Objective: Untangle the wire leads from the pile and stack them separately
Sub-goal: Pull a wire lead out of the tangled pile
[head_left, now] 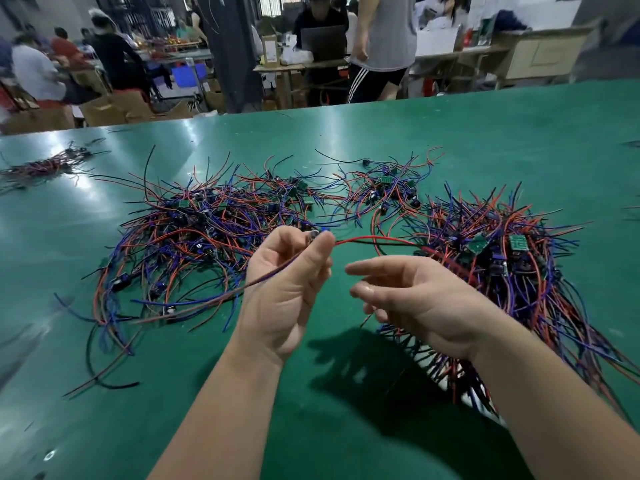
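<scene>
My left hand [287,282]: raised above the table, palm toward me, thumb and fingertips pinching the head of one wire lead.

Held wire lead [374,240]: a small blue-tipped part [320,233] shows at my fingertips. From it a red and a dark wire run right, into the heap on that side. Blurred purple and red wires trail down to the left across my palm.

My right hand [422,303]: just beside the left, not touching it, palm up, fingers loose and spread, gripping nothing.

Tangled pile [194,233]: wide mass of red, blue, purple and black leads behind and left of my left hand, with small green circuit boards mixed in.

Middle cluster [381,188]: smaller knot of the same leads, farther back, between the two large masses.

Right heap [502,258]: dense leads behind and under my right forearm, many fanning toward me. A green circuit board [518,242] lies on top. Something white [445,374] shows beneath, and I cannot tell what it is.

Far-left bundle [45,166]: small, well apart from the rest.

Table [311,427]: glossy green; my hands cast a shadow on it.

Background: people [381,36] at benches, cardboard boxes [114,109] on the floor.
</scene>
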Available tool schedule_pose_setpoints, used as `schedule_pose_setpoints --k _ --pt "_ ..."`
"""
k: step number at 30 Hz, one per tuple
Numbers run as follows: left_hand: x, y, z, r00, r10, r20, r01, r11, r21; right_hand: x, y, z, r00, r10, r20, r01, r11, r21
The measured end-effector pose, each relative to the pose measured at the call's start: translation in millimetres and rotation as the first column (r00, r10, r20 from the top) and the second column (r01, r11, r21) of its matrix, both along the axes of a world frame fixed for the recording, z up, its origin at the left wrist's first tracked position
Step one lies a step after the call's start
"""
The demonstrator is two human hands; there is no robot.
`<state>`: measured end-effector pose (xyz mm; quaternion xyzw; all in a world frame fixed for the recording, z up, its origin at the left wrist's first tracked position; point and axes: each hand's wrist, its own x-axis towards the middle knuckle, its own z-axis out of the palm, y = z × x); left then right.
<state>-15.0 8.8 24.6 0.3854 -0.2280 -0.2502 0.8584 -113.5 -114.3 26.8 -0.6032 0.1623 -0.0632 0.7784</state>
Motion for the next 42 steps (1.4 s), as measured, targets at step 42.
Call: schedule_pose_setpoints --k 42 --pt "0 -7 -6 0.978 -0.189 -0.089 0.209 0.871 0.445 -13 -43 20 0.305 -0.803 0.512 0.809 0.502 0.306"
